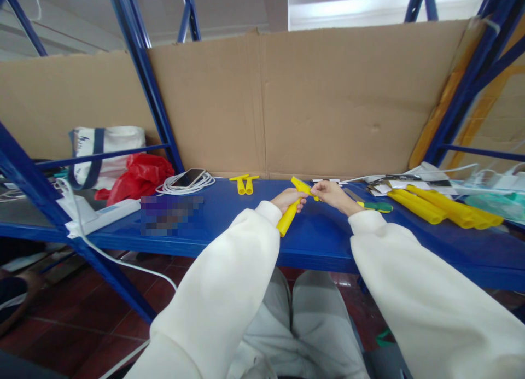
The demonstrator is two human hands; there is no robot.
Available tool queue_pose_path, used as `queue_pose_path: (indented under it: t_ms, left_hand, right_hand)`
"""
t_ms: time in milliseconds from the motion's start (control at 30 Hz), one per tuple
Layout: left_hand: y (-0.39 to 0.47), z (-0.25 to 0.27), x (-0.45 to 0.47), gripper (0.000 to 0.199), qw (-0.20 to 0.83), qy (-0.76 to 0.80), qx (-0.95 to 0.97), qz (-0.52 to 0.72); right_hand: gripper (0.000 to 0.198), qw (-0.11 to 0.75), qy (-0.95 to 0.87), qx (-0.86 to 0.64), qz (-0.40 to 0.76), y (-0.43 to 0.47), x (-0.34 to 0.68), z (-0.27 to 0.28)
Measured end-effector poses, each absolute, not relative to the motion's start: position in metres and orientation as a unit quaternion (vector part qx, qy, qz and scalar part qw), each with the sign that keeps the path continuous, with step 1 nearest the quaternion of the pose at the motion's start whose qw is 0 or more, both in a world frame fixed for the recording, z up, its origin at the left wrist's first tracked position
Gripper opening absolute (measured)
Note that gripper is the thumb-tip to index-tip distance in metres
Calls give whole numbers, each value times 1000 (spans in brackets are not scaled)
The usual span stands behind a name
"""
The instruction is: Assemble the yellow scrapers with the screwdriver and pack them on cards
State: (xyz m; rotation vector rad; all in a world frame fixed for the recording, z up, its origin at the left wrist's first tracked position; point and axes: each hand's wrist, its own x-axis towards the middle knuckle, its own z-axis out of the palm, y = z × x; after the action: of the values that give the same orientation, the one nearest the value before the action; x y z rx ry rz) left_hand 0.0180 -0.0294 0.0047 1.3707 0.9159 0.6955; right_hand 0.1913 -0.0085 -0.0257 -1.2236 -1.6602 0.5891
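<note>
My left hand [290, 199] is wrapped around a yellow T-shaped plastic piece [287, 221], with its thick round stem slanting down toward me. The crossbar of the piece sticks out above the fingers and runs toward my right hand [331, 194]. Its fingertips are pinched together at the crossbar's right end; anything small between them is hidden. Just right of that hand, a tool with a green and yellow handle [378, 207] and a flat grey blade lies on the blue table. Two more yellow T-shaped pieces [245, 186] lie side by side near the back.
Several yellow tubes [447, 207] lie at the right by papers and a clear green-tinted bag [500, 207]. On the left are a phone [191, 176] on a coiled white cable, a red bag [141, 176] and a white power strip [102, 216]. Cardboard [328, 100] walls the back between blue posts.
</note>
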Motion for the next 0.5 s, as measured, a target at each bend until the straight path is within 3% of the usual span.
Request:
queue_pose_path:
  t_ms: [300, 500]
  left_hand:
    - [-30, 6, 18, 24, 629, 389, 599, 307]
    - [-30, 7, 18, 23, 634, 383, 593, 315]
  right_hand:
    - [34, 520, -646, -518, 209, -4, 196, -29]
    - [30, 486, -638, -573, 169, -6, 193, -27]
